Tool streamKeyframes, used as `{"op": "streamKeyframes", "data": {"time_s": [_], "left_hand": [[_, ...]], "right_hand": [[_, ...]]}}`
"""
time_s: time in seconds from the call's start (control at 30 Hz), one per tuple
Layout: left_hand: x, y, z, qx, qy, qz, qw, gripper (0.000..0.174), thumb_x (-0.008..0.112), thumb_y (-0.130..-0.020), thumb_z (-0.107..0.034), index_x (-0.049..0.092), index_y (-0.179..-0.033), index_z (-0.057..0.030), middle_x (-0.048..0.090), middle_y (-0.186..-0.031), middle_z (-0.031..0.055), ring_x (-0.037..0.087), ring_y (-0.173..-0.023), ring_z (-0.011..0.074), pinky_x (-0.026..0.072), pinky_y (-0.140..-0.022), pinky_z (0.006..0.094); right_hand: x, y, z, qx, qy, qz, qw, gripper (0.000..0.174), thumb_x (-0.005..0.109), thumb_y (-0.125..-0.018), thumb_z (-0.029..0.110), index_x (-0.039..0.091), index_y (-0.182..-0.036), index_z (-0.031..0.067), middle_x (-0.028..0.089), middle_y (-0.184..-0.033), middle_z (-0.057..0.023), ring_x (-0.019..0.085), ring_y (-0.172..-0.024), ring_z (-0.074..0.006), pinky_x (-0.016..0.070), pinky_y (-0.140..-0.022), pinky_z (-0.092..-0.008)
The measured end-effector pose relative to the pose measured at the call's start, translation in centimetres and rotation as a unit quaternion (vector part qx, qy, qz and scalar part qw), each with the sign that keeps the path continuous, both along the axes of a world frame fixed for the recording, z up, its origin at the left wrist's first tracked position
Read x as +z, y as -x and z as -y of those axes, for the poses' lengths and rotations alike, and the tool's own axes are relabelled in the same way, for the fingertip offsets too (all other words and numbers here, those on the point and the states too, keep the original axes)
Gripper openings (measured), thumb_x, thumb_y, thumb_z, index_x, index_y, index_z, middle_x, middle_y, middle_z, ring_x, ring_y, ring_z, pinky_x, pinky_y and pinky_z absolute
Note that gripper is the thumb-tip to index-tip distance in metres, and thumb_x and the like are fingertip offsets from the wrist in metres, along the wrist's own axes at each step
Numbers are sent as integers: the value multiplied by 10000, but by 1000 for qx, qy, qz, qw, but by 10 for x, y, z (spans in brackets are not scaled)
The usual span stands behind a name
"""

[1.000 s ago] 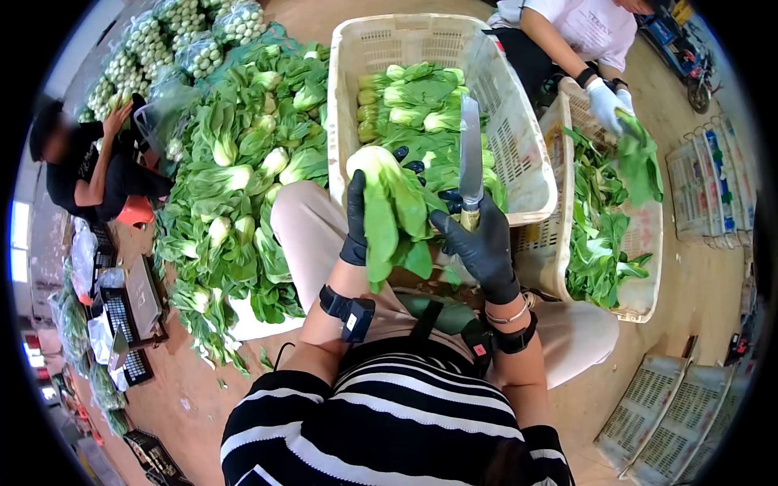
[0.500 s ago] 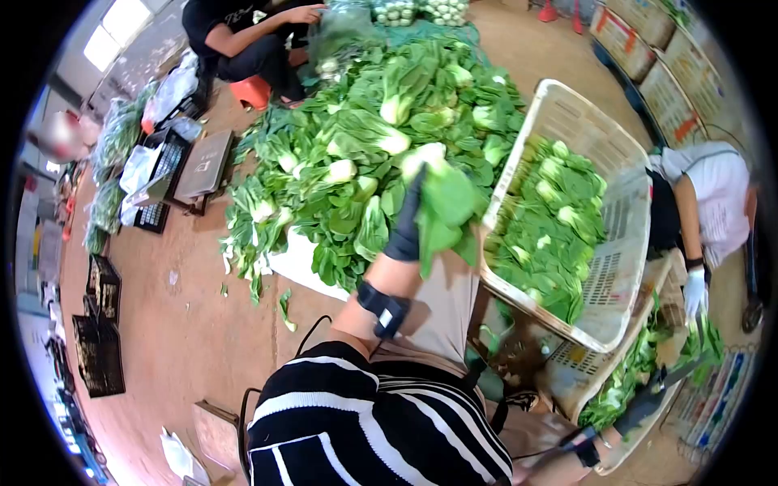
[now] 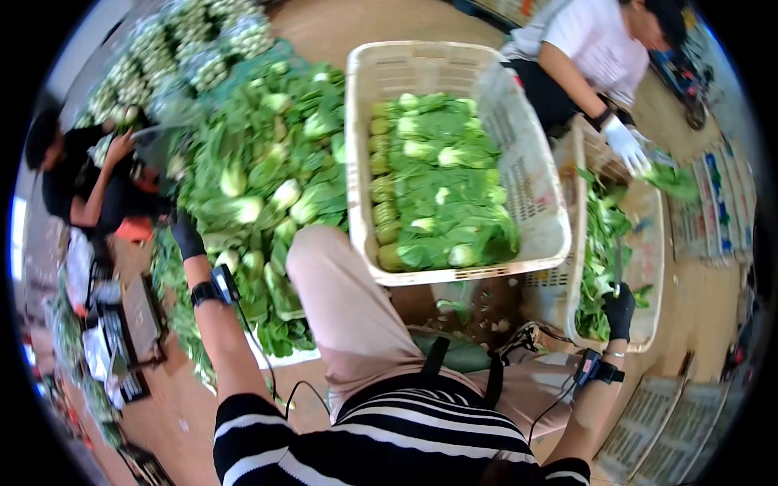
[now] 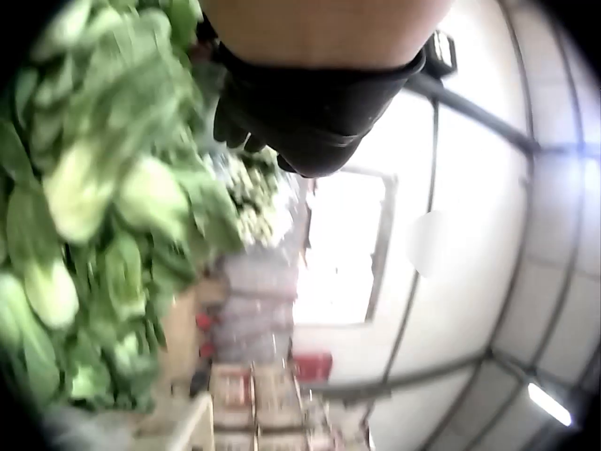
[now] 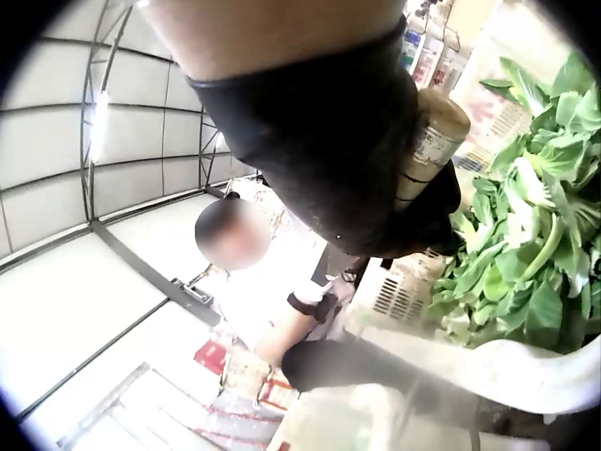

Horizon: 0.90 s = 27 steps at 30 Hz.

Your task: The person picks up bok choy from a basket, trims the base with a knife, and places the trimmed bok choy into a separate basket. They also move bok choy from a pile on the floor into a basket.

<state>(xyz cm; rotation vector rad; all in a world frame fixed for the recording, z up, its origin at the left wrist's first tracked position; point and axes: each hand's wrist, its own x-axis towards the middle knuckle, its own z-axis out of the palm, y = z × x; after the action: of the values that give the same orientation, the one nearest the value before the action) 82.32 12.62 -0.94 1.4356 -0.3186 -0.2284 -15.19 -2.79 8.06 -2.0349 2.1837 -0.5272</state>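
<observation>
My left hand [image 3: 188, 235], in a black glove, reaches to the left edge of a large heap of bok choy [image 3: 243, 206]. Its fingers look loose in the left wrist view, with nothing showing in them. My right hand [image 3: 620, 312], also black-gloved, is out to the right over a crate of loose leaves [image 3: 598, 283]. It grips a knife [image 3: 618, 259], blade pointing away from me; the pale handle [image 5: 437, 141] shows in the right wrist view. Between my arms stands a large cream crate [image 3: 454, 277] with bok choy [image 3: 450, 154] laid in rows.
Across the leaf crate a person in white gloves [image 3: 624, 146] handles greens. Another person in dark clothes [image 3: 89, 174] sits left of the heap. Bagged vegetables [image 3: 190, 40] are piled at the back left. Empty-looking crates [image 3: 660, 413] stand at the lower right.
A bok choy was in my left hand over the heap; that hand has now moved left without it. My right hand keeps the knife out at the right. The head view has swung back rightward.
</observation>
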Motion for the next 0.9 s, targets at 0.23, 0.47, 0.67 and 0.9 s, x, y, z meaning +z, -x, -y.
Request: {"op": "streamKeyframes", "data": {"time_s": [0.23, 0.47, 0.67, 0.9], "left_hand": [[79, 311, 257, -622, -136, 234, 735, 340, 522, -872, -151, 503, -1188, -24, 621, -1001, 88, 580, -881, 153, 457, -810, 300], [-86, 394, 402, -476, -457, 525, 537, 303, 517, -730, -159, 588, -998, -37, 586, -999, 226, 579, -926, 336, 471, -789, 415], [-128, 405, 423, -404, -499, 514, 568, 438, 600, -677, -126, 526, -1108, -101, 571, -1013, 170, 560, -931, 332, 462, -792, 423], [-84, 407, 423, -356, -505, 642, 455, 579, 750, -542, -342, 573, -1051, -131, 598, -925, 134, 591, -866, 267, 479, -732, 379]], "right_hand": [[6, -58, 12, -7, 25, 4, 1000, 278, 650, -770, 251, 601, -963, 57, 570, -649, -206, 552, -587, -374, 419, -513, -405], [9, -66, 7, 43, 4, -30, 999, 350, 645, -766, 199, 556, -1046, 9, 582, -698, -220, 565, -643, -399, 443, -547, -416], [40, -58, 18, -81, -155, 141, 974, 230, 625, -748, 84, 579, -955, -4, 577, -660, -176, 562, -546, -285, 428, -513, -339], [44, -68, 24, -18, -125, 141, 982, 262, 633, -737, 78, 579, -977, -11, 597, -724, -188, 583, -611, -314, 443, -544, -334]]}}
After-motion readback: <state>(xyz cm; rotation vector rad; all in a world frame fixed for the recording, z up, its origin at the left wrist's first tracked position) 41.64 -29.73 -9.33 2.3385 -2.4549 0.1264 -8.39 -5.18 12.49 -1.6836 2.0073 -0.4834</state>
